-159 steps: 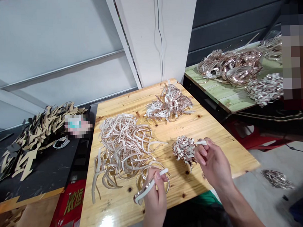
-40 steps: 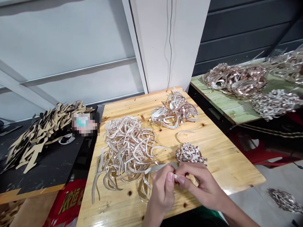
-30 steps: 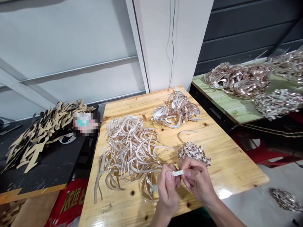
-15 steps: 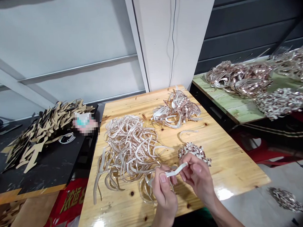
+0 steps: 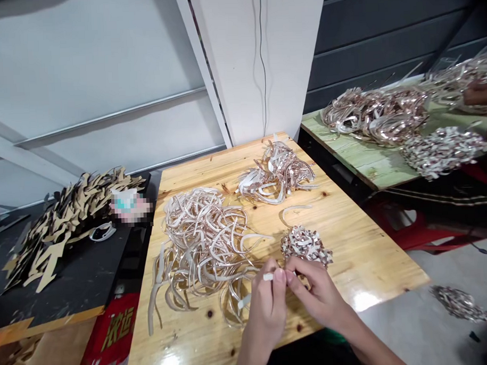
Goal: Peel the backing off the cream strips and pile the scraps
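Near the front of the wooden table point(image 5: 350, 258), my left hand point(image 5: 269, 296) pinches a short white strip point(image 5: 268, 277), one end of which sticks out past the thumb. My right hand point(image 5: 311, 289) meets it fingertip to fingertip, closed; whatever lies between its fingers is hidden. Just behind the right hand sits a pile of small white and rose-gold pieces point(image 5: 305, 244). Left of my hands spreads a large heap of curved, shiny strips point(image 5: 205, 237). A single curved strip point(image 5: 294, 208) lies behind the small pieces.
Another strip bundle point(image 5: 281, 170) is at the table's back. A black table point(image 5: 90, 273) on the left bears brown cut pieces point(image 5: 69, 215). On the right, a green table point(image 5: 370, 165) holds more strips, with another person's hand point(image 5: 480, 94) at its far edge. Scraps point(image 5: 459, 303) lie on the floor.
My hands have come together, and the strip that stretched between them is now mostly covered by fingers. Another person's hand has appeared at the right. The view has shifted slightly.
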A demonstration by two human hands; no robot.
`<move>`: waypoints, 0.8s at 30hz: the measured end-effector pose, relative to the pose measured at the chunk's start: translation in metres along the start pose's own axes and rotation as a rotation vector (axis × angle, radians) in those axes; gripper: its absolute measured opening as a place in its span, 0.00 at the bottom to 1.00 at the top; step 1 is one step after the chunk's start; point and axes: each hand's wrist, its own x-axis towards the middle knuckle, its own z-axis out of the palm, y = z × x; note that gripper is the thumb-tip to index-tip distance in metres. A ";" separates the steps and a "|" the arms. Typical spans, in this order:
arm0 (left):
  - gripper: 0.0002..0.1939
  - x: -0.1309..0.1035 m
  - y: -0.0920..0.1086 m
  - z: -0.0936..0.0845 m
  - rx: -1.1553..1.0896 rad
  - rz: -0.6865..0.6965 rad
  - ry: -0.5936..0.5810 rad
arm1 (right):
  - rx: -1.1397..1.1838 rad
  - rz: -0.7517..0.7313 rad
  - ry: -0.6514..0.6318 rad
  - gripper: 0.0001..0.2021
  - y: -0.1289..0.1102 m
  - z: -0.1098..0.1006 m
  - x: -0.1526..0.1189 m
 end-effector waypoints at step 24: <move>0.30 0.006 -0.004 0.047 -0.983 -0.385 0.306 | 0.757 0.137 0.448 0.23 -0.003 0.007 0.021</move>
